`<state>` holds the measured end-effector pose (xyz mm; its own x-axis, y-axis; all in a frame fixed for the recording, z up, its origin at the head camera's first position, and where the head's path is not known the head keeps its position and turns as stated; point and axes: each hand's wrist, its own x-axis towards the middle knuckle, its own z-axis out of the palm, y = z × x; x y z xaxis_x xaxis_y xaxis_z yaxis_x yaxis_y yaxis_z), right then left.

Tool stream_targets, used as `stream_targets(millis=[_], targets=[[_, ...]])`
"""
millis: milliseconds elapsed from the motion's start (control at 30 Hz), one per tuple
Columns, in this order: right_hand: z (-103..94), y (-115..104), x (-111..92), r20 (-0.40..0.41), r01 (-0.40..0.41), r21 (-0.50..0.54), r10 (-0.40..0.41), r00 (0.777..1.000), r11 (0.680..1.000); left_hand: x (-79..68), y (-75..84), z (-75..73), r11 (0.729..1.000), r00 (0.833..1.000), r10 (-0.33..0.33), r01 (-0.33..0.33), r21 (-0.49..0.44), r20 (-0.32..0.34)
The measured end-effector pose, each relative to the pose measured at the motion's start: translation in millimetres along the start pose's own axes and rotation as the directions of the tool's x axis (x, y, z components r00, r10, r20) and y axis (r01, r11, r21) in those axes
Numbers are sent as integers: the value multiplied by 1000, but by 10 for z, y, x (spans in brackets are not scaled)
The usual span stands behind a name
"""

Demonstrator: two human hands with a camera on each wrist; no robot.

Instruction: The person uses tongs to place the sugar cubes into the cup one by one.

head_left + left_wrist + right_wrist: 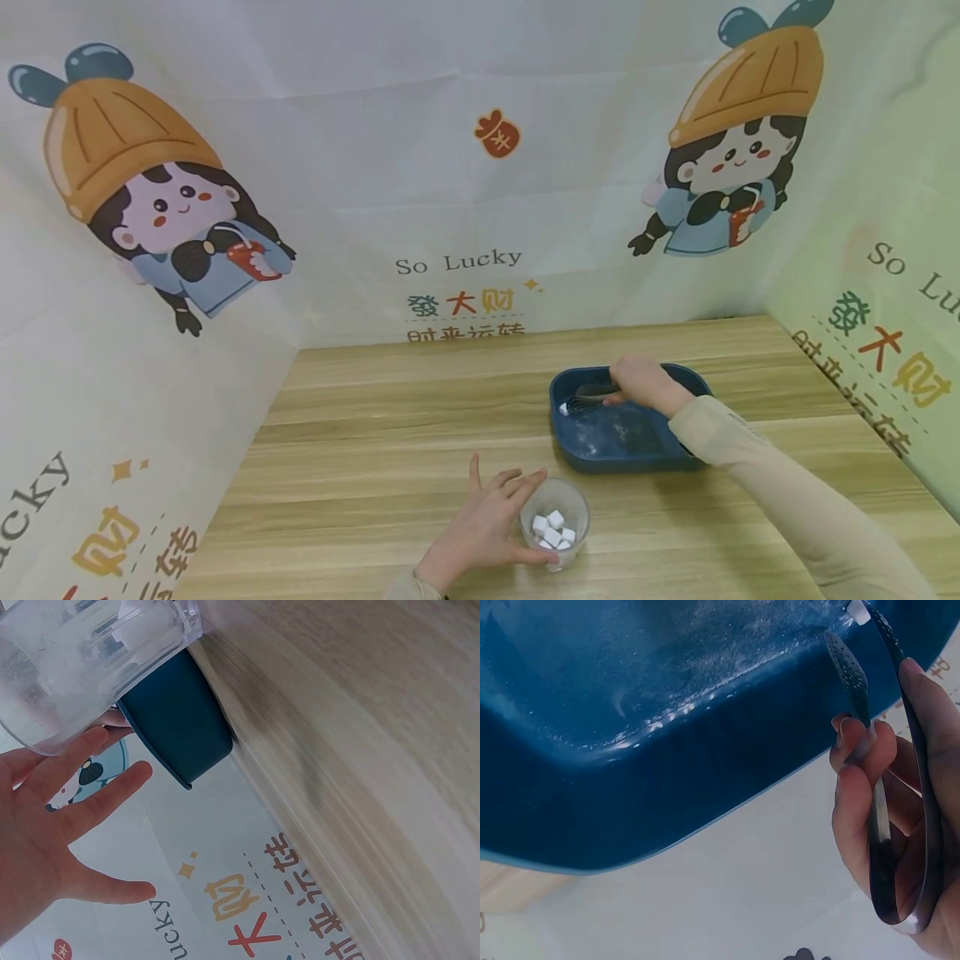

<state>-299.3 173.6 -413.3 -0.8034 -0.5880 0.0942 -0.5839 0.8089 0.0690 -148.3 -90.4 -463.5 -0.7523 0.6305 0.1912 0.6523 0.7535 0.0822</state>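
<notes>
My right hand (pixel 647 383) holds metal tongs (pixel 885 825) over a dark blue tray (pixel 615 462); the fingers curl round both arms of the tongs. The tong tips stand apart in the right wrist view, beside a white cube (pixel 857 611) in the tray's corner. In front of the tray a clear glass (pixel 573 500) stands on the table with several white cubes (pixel 553 529) inside. My left hand (pixel 487 521) rests against the glass's left side, thumb and fingers spread; in the left wrist view some fingertips lie behind the glass (pixel 67 682).
A wood-grain table (pixel 360 450) carries the tray and glass. Behind it and at both sides hang white printed sheets (pixel 360 167) with cartoon figures and lettering. The tray's rim stands above the tabletop, just beyond the glass.
</notes>
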Motion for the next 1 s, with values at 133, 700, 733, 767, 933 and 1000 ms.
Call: stream_targets(millis=[133,700,733,767,933,1000], targets=[[15,-50,21,-4,-1,5,1,1000,1000,-1,-7,8,1000,1000,8,-8,-1,-15],[18,-126,15,22,-35,3,35,999,999,-9,-22,32,1000,999,21,-21,8,-41],[18,-127,13,21,-36,10,36,999,999,-9,-20,30,1000,999,21,-21,9,-40],[19,-126,10,21,-35,16,35,999,999,-10,-20,30,1000,999,22,-21,13,-41],[9,-123,-18,22,-38,38,37,999,999,-8,-12,18,1000,999,17,-16,21,-35],[-1,-119,-41,22,-42,39,41,999,998,-8,-12,15,1000,999,15,-14,16,-32]])
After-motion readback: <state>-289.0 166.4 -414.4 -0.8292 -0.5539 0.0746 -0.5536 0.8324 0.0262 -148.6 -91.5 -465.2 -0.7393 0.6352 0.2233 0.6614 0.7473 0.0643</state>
